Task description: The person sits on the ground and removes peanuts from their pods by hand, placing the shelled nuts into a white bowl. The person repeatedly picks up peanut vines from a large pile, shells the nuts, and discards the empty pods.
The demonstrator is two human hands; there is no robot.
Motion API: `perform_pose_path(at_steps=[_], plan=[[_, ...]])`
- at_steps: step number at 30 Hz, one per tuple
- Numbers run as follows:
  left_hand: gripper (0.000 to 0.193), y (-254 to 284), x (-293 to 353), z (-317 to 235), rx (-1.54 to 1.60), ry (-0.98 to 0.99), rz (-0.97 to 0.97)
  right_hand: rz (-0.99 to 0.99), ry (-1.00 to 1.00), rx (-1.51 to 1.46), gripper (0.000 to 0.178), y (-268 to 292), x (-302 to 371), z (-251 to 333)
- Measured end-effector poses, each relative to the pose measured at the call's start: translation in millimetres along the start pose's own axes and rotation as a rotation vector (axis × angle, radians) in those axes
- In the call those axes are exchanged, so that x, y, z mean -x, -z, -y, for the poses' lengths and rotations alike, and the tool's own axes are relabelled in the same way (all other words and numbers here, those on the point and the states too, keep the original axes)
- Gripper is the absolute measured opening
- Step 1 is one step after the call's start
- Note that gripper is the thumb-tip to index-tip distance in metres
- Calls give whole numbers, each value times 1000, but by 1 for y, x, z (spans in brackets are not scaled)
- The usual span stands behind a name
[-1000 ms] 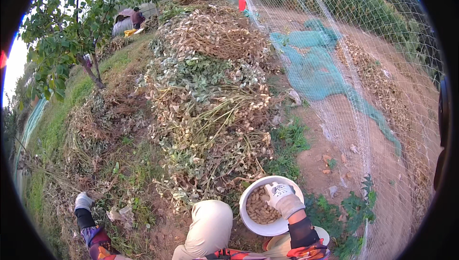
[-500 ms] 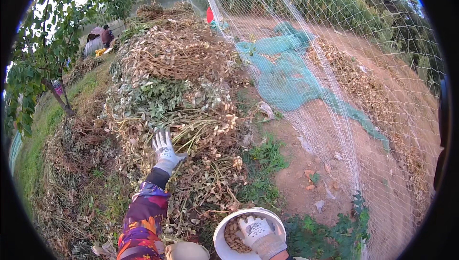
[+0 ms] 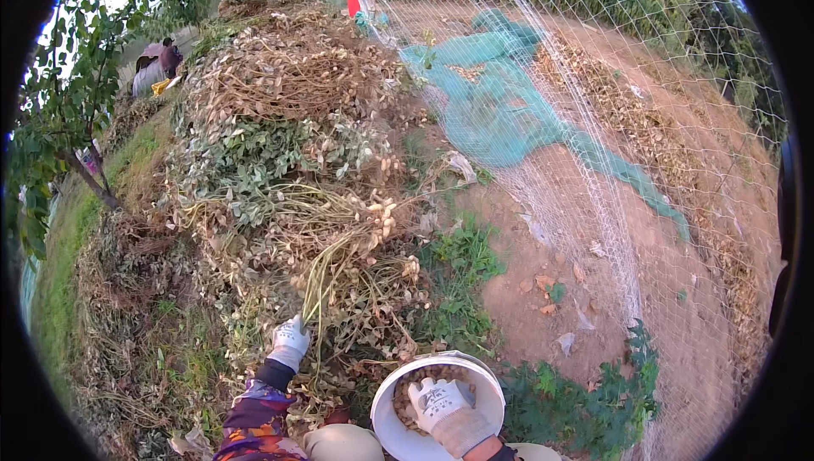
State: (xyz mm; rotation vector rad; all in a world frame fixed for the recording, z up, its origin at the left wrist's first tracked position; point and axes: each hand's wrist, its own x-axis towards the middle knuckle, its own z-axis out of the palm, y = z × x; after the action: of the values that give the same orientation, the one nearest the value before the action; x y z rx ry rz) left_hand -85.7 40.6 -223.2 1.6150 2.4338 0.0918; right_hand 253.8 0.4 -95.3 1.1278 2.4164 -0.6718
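My left hand point(image 3: 291, 340), in a white glove with grey coating, is closed around the stalks of a pulled peanut plant point(image 3: 322, 283). The stalks stretch up and right from the fist toward a cluster of pale pods point(image 3: 386, 217). Below and to the right, my gloved right hand point(image 3: 441, 403) is inside a white bucket point(image 3: 384, 414). Its fingers are curled down over loose peanuts point(image 3: 405, 393); the fingertips are hidden, so what they hold cannot be made out.
A long heap of dried peanut plants point(image 3: 280, 88) runs away ahead. White netting point(image 3: 623, 266) rises on the right, with crumpled green mesh point(image 3: 500, 126) by it. A leafy tree point(image 3: 89, 79) stands left; a person point(image 3: 170, 58) is farther back. Green weeds point(image 3: 585, 410) grow beside the bucket.
My left hand has gone from spread fingers on the heap to a closed grip on the peanut stalks, drawn back toward me. My right hand stays in the bucket. The view has shifted slightly.
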Motion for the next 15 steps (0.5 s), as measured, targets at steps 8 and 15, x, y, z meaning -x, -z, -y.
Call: perform_pose_path(at_steps=[8, 15], plan=[[34, -54, 149, 92, -36, 259, 164, -123, 79, 150, 29, 0, 11, 14], [76, -44, 72, 87, 446, 174, -387, -141, 70, 122, 30, 0, 17, 17]])
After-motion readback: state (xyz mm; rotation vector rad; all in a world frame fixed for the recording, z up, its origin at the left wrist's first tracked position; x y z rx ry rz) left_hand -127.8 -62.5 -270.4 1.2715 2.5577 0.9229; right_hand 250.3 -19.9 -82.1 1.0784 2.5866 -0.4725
